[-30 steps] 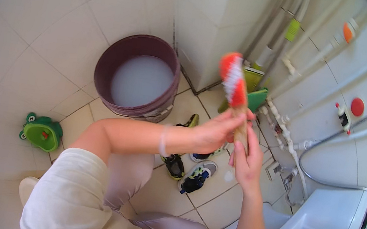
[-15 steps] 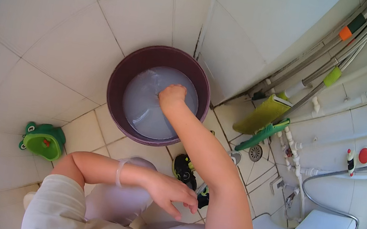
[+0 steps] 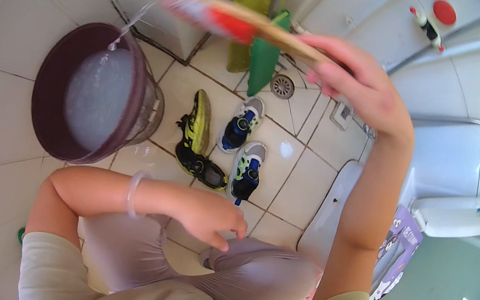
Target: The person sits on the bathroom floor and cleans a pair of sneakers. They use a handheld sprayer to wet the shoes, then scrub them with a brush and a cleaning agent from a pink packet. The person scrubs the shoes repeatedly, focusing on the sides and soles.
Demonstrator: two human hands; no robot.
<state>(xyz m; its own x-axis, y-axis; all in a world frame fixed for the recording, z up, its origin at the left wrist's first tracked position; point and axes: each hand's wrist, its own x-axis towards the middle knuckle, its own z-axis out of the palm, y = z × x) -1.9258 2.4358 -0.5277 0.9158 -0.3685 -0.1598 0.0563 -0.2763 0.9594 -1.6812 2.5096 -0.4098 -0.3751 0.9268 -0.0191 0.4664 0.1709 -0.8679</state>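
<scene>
My right hand (image 3: 366, 85) is raised and wrapped round the wooden handle of a scrubbing brush (image 3: 232, 22) with red and white bristles, blurred by motion. Water streams off its far end toward a dark maroon bucket (image 3: 137, 96) at the left, which holds cloudy water (image 3: 94, 98). My left hand (image 3: 211, 216) hangs above my knees, fingers loosely apart, with nothing in it. On the tiles beyond it lie black-and-yellow shoes (image 3: 195, 136) and a pair of grey, white and blue shoes, one farther off (image 3: 241, 124) and one nearer (image 3: 247, 170).
A floor drain (image 3: 282, 86) sits near a green dustpan-like piece (image 3: 265, 57) and a yellow-green broom head (image 3: 239, 59). A white toilet (image 3: 452, 158) stands at the right, with a purple printed package (image 3: 402, 238) beside it. White tiled walls close in at the left.
My right hand has come up out of the bucket and swung right, with the brush now showing in it. The view has turned right, bringing the shoes into plain sight. My left hand stays above my knees.
</scene>
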